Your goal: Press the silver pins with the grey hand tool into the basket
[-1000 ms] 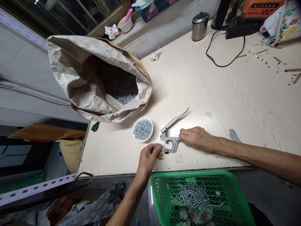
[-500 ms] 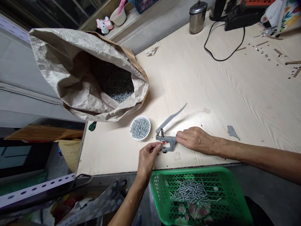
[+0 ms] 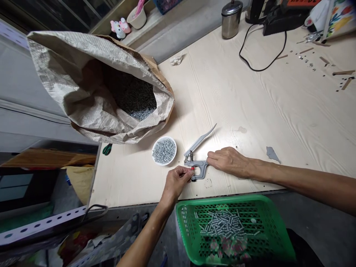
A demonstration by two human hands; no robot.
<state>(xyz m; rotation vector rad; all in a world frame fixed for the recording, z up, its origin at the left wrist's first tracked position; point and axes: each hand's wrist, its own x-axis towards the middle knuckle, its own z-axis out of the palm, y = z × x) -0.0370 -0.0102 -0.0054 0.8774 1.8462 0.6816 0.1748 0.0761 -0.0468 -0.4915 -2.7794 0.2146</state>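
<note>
Grey snap-fastener pliers (image 3: pixel 202 163) rest on the table, the long upper handle raised on a spring and a red piece showing in the jaw. My right hand (image 3: pixel 229 162) is closed around the right end of the lower handle. At the jaw my left hand (image 3: pixel 178 180) pinches thumb and forefinger together right beside the red piece. Whatever lies between those fingertips is too small to make out. Just behind my left hand stands a round white bowl (image 3: pixel 164 151) filled with small metal springs or pins. A green basket (image 3: pixel 182 222) below the table edge holds many small metal spring-like pieces.
A large open woven sack (image 3: pixel 75 111) with dark metal pieces inside stands at the left. Green-handled scissors (image 3: pixel 107 149) lie near the table's left edge. Farther back are a metal canister (image 3: pixel 231 20), a black cable (image 3: pixel 258 69) and scattered scraps.
My left fingertips have moved slightly right, into the jaw by the red piece. My right hand keeps its grip on the pliers. The whole view has shifted a little.
</note>
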